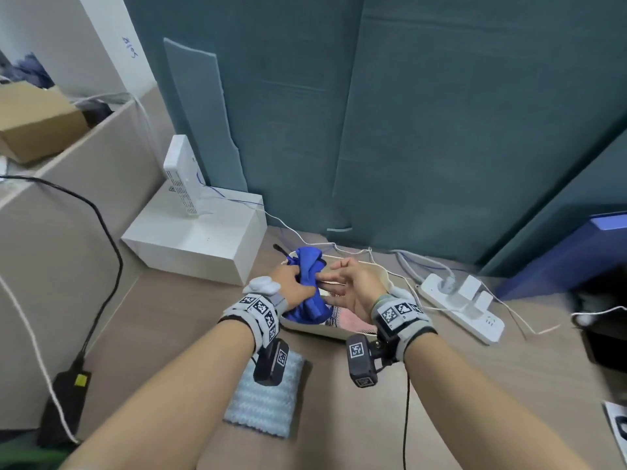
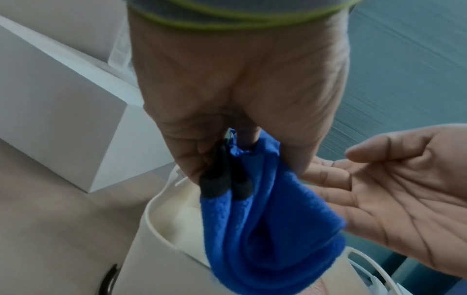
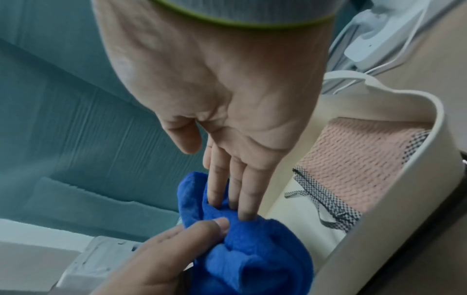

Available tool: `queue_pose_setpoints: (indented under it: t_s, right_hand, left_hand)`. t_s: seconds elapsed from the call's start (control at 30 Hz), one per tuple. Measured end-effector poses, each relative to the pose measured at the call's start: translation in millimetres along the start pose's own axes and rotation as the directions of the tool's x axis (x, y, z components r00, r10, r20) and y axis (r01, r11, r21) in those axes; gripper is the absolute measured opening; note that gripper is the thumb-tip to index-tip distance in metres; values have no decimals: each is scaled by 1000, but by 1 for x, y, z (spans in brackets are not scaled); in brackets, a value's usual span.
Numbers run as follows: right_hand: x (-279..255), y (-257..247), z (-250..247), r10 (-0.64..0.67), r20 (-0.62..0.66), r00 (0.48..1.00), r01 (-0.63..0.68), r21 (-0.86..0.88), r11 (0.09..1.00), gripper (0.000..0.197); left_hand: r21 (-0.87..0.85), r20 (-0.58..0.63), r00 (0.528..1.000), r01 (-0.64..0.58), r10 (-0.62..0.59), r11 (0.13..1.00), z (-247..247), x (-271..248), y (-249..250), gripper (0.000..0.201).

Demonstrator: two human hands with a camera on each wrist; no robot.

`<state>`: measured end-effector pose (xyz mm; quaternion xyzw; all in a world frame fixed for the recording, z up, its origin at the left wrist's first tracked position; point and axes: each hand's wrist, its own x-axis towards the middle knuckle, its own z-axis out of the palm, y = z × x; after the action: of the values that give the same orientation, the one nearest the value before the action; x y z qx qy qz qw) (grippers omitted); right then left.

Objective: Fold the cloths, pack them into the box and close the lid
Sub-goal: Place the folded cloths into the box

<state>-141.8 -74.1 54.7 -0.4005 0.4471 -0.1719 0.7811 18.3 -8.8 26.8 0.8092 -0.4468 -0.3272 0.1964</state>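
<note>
Your left hand (image 1: 294, 283) clamps the soft, limp blue cloth (image 1: 310, 283) bunched over the box (image 1: 307, 329); your right hand (image 1: 353, 286), fingers straight, touches it alongside; take its edges.

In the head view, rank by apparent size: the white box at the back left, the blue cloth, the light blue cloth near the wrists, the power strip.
1. White box
2. Light blue cloth and power strip: alike, unranked; the cloth lies nearer the camera.
3. Blue cloth, partly hidden by the left hand.
</note>
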Motion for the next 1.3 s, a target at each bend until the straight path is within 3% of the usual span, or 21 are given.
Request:
queue_pose_setpoints:
  t_s: [0.07, 0.1, 0.13, 0.2, 0.27, 0.4, 0.5, 0.57, 0.67, 0.77, 0.83, 0.9, 0.97, 1.0, 1.03, 1.07, 1.17, 1.23, 1.3]
  right_hand:
    - [8, 6, -4, 39, -65, 997, -47, -128, 991, 21]
    - [15, 11, -7, 43, -114, 992, -73, -273, 959, 19]
    - [23, 17, -12, 36, -153, 988, -102, -446, 889, 18]
    - [36, 35, -25, 53, -215, 975, -196, -724, 661, 21]
    - [55, 58, -44, 75, -273, 959, -274, -831, 485, 30]
    - [34, 56, -35, 121, -247, 961, -274, -827, 490, 40]
    - [30, 58, -37, 104, -232, 967, -253, -828, 501, 40]
    - [31, 62, -40, 87, -217, 972, -232, -844, 484, 40]
    - [31, 64, -43, 67, -189, 980, -198, -853, 482, 48]
    - [29, 63, -42, 69, -146, 987, -161, -891, 424, 61]
    - [28, 62, -41, 30, -126, 992, -128, -908, 398, 67]
    - [30, 63, -41, -8, -114, 993, -102, -918, 382, 70]
    - [31, 65, -41, -26, -97, 995, -81, -930, 360, 72]
    - [31, 66, -41, -44, -76, 996, -57, -940, 336, 72]
    - [32, 66, -41, -68, -47, 997, -24, -954, 298, 71]
    - [33, 68, -41, -90, -10, 996, 12, -969, 248, 67]
    - [33, 74, -43, -133, 74, 988, 87, -992, 90, 51]
    - [35, 74, -46, -144, 138, 980, 138, -990, -8, 46]
    - [34, 72, -47, -114, 205, 972, 200, -979, -49, 48]
  left_hand:
    - [116, -6, 1000, 11, -11, 993, 6, 8, 0, 28]
    - [180, -11, 1000, 15, -13, 984, 8, 8, 3, 26]
    - [234, -2, 1000, 16, -16, 972, 9, 9, 6, 22]
    - [323, 8, 1000, -21, 20, 946, 17, 12, 8, 15]
    - [408, -4, 997, -74, 82, 910, 23, 14, 10, 13]
    - [493, 52, 996, -84, 67, 866, 39, 24, 3, 10]
    - [503, 169, 984, -46, -47, 863, 44, 35, 0, 22]
    - [578, 235, 972, -113, -33, 808, 47, 37, -3, 29]
    - [649, 277, 961, -197, 13, 735, 52, 38, -9, 56]
    - [726, 342, 938, -301, 55, 618, 52, 38, -10, 55]
    - [794, 322, 941, -330, 108, 510, 40, 33, 0, 43]
    - [799, 135, 975, -214, 178, 562, 41, 41, -1, 43]
    - [765, 104, 980, -189, 171, 616, 35, 38, 5, 43]
    - [765, 108, 966, -231, 235, 601, 32, 34, 7, 31]
    - [772, 186, 962, -268, 198, 576, 33, 30, 10, 24]
    - [779, 252, 951, -309, 179, 545, 38, 31, 8, 26]
    - [775, 346, 938, -285, -1, 564, 42, 30, -4, 34]
    - [769, 386, 921, -291, -50, 569, 44, 32, -7, 35]
    - [776, 382, 922, -285, -58, 563, 46, 36, -8, 34]
